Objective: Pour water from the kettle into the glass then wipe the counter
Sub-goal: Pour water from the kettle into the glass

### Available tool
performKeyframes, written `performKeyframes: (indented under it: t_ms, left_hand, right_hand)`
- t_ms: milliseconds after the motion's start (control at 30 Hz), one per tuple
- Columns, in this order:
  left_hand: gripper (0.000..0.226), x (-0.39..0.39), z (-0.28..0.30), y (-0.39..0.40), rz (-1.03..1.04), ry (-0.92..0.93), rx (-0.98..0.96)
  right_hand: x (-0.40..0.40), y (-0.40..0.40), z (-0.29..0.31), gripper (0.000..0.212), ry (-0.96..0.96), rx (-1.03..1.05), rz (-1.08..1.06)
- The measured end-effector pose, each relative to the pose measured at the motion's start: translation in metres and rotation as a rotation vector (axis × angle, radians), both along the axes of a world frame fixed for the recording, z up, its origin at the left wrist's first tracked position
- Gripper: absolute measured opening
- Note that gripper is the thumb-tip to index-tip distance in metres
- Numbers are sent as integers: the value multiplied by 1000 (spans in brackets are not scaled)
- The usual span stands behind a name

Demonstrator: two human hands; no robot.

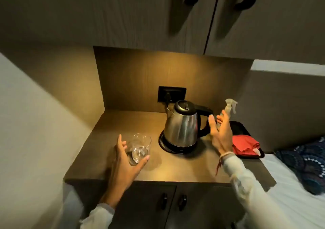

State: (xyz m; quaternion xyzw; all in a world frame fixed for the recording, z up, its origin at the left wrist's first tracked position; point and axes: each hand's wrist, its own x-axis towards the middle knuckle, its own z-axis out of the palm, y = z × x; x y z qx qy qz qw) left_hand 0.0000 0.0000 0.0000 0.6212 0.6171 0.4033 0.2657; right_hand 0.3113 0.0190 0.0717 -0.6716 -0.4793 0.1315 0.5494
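A steel kettle (181,126) with a black lid and handle stands on its round black base at the middle of the brown counter (175,169). An empty clear glass (140,146) stands upright to its front left. My left hand (126,160) curls around the glass from the left, thumb in front of its foot and fingers apart; whether it touches the glass is unclear. My right hand (219,133) hovers just right of the kettle's handle, fingers spread, holding nothing. A red cloth (244,145) lies folded on a black tray (237,125) at the right.
A clear spray bottle (228,109) stands behind my right hand by the tray. A black wall socket (171,94) with the kettle's plug sits at the back. Cabinets hang overhead, cupboard doors (175,200) lie below, and a bed with a patterned cushion (306,165) is at the right.
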Motion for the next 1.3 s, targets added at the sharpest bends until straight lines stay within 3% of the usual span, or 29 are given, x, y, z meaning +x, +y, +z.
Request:
performKeyframes:
  t_ms: [100, 267, 400, 500, 567, 600, 733, 900, 967, 1067, 1300]
  left_hand:
    - [133, 6, -5, 20, -17, -160, -149]
    - [116, 16, -14, 42, -35, -254, -233]
    - [95, 17, -22, 51, -6, -224, -222]
    - [93, 18, -27, 55, 26, -173, -191]
    - [93, 18, -28, 55, 31, -165, -188]
    - [94, 18, -28, 56, 32, -160, -196]
    - [93, 18, -29, 57, 41, -145, -182]
    - [88, 18, -26, 56, 34, -171, -160]
    - [89, 16, -25, 56, 30, -155, -149]
    - [91, 14, -22, 55, 25, -119, -148]
    - [86, 15, -24, 56, 21, -127, -136]
  right_hand:
    - [15, 41, 2, 56, 176, -90, -65]
    - [28, 87, -9, 87, 418, -231, -74]
    - [30, 109, -17, 88, 499, -138, -145]
    - [32, 123, -21, 76, 529, -101, -203]
    - [29, 131, -17, 51, 535, -15, -167]
    - [26, 133, -12, 43, 504, 31, -145]
    - [5, 149, 11, 55, 205, 169, 33]
    - [-25, 155, 33, 35, -115, 52, 248]
    - [-42, 153, 43, 40, -271, 145, 277]
    - [-60, 152, 56, 51, -390, 223, 324]
    - [-80, 151, 73, 45, -658, 283, 372]
